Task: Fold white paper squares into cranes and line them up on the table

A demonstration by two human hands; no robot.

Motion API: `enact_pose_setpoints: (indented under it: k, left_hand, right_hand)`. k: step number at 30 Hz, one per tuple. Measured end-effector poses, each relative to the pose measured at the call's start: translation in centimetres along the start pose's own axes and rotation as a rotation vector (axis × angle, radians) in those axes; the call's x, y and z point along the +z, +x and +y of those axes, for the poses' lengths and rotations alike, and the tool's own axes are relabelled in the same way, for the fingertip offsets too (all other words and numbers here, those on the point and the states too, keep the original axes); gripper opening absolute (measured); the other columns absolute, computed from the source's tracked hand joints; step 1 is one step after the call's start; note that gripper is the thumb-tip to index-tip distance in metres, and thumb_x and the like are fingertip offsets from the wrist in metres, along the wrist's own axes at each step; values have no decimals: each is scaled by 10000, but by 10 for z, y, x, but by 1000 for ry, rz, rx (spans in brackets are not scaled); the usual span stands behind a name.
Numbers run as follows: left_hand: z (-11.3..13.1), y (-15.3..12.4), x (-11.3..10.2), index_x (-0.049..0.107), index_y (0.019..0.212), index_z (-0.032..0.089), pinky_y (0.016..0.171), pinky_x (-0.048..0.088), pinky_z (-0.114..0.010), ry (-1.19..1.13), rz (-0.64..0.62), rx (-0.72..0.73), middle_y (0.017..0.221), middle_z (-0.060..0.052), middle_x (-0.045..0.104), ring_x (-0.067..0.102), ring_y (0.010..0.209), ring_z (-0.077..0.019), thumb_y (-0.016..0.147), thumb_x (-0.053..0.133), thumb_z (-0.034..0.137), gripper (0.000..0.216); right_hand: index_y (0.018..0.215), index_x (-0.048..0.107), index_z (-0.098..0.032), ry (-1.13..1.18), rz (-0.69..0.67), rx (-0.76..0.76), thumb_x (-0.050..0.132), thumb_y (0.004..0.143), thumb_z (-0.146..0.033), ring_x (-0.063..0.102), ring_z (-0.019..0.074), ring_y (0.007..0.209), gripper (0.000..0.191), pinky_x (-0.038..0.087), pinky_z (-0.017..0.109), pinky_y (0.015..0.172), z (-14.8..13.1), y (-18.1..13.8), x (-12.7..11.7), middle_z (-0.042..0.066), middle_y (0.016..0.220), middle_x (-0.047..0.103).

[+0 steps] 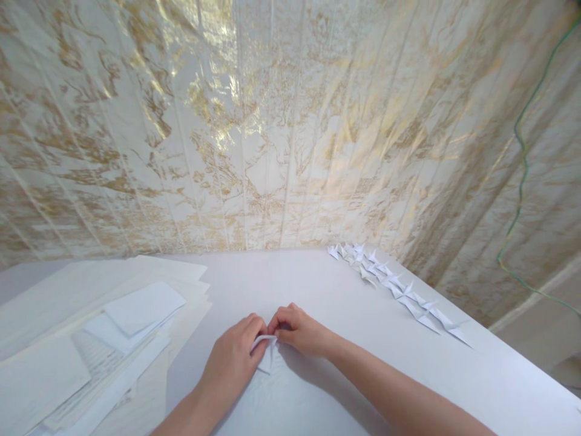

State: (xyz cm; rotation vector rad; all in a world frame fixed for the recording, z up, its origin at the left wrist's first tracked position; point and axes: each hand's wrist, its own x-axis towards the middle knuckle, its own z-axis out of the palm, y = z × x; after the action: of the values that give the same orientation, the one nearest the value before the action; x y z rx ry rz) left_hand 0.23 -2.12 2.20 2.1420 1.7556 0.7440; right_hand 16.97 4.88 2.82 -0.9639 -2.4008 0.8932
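Left hand (pixel 236 350) and right hand (pixel 296 329) pinched folded white paper (pixel 267 363), lower centre frame; uneven pull could have torn it.

I can't read any word, number, brand or sign through my feed. Toward the left edge of the surface (pixel 236 275), I make out rows of dark marks on a sheet (pixel 100 358) among the piled papers (pixel 49 375), partly covered by other pieces; they're too small and blurred for me to decipher.
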Motion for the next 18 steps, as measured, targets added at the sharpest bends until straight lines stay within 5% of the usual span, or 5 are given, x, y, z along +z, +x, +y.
enact_pose_setpoints:
  k: [13, 18]
  left_hand:
    - [-4, -1, -2, 547, 827, 259, 707, 433, -285, -110, -4, -80, 818, 22, 660, 638, 789, -190, 863, 445, 232, 111]
    - [-8, 0, -2, 561, 835, 244, 730, 442, -310, -195, 0, -53, 801, 0, 635, 619, 776, -194, 965, 313, 356, 303]
  right_hand:
    - [827, 634, -182, -91, 91, 2, 631, 886, -165, 492, 163, 814, 61, 327, 303, 771, -10, -6, 14, -14, 780, 604]
    - [803, 586, -175, -110, 139, -1, 680, 859, -231, 490, 158, 780, 123, 323, 301, 744, -12, -3, 21, -17, 757, 588]
